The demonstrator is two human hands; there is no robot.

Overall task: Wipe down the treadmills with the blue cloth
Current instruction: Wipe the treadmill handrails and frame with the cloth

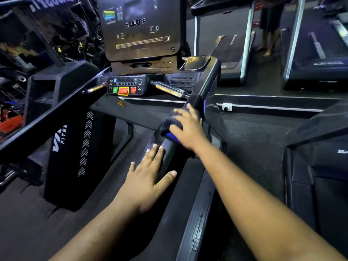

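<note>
The blue cloth is bunched on the right handrail of the treadmill, just right of frame centre. The right hand lies over the cloth, fingers curled down around it against the rail. The left hand, at 6 o'clock from the cloth, rests flat on the lower rail section, fingers straight and spread. The control panel sits at 10 o'clock from the cloth, the console display above it. Further treadmills stand at 2 o'clock.
</note>
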